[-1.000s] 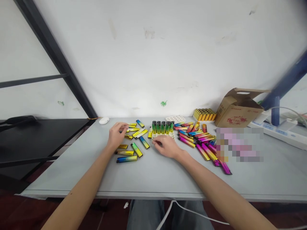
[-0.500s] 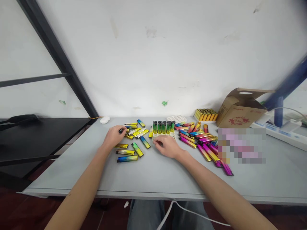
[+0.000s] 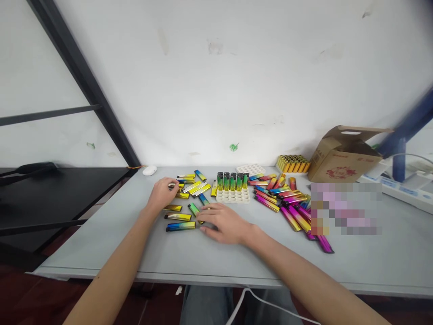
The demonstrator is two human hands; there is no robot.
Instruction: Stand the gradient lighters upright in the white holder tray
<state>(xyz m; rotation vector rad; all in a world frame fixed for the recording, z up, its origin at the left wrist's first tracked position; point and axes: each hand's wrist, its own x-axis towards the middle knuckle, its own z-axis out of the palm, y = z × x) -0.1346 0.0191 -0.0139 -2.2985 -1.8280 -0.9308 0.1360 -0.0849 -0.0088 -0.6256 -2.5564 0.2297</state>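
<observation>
Several gold, green and blue lighters point(image 3: 184, 216) lie scattered on the grey table point(image 3: 189, 257). My left hand point(image 3: 161, 194) is at the left of this group, its fingers pinched on a lighter point(image 3: 173, 185) at the pile's edge. My right hand point(image 3: 223, 222) lies flat with fingers stretched out, touching a green-yellow lighter point(image 3: 194, 209) beside it. Just beyond it stands a white slotted tray point(image 3: 233, 196) with a row of upright green-black lighters point(image 3: 232, 180) at its back.
A heap of pink, purple and gold lighters point(image 3: 287, 203) lies right of the tray. At the back are an empty white tray point(image 3: 251, 169), a block of yellow lighters point(image 3: 292, 163), a cardboard box point(image 3: 341, 158), a power strip point(image 3: 402, 192) and a small white object point(image 3: 149, 170). A black shelf point(image 3: 50, 194) stands left.
My right hand has left the white tray's front edge and moved toward me and left onto the loose lighters, fingers now spread. My left hand has stayed at the pile, pinching a lighter.
</observation>
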